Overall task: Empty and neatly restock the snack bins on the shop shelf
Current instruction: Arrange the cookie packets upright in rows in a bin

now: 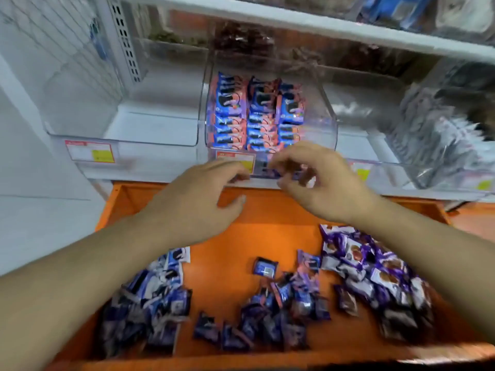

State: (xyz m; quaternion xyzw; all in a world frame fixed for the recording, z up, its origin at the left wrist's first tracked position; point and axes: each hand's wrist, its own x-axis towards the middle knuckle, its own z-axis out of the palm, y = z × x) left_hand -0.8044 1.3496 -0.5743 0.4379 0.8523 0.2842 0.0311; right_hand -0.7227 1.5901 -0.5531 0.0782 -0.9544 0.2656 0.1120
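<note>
Snack packs [270,303] lie in heaps on the orange tabletop [235,236]. Both hands, left hand [198,194] and right hand [318,180], pinch one small pack [267,172] at the half-full middle bin [321,113]. Restocking, I think; next it should go in straight.

- Below me the orange desk [230,236] carries three loose heaps: blue-and-white packets [150,301] to my left, blue-and-pink packets [281,301] in the middle, purple-and-white packets [375,279] to my right.
- The white shelf [166,167] carries clear bins [128,129]; the middle bin [321,121] holds rowed blue-and-pink packets.
</note>
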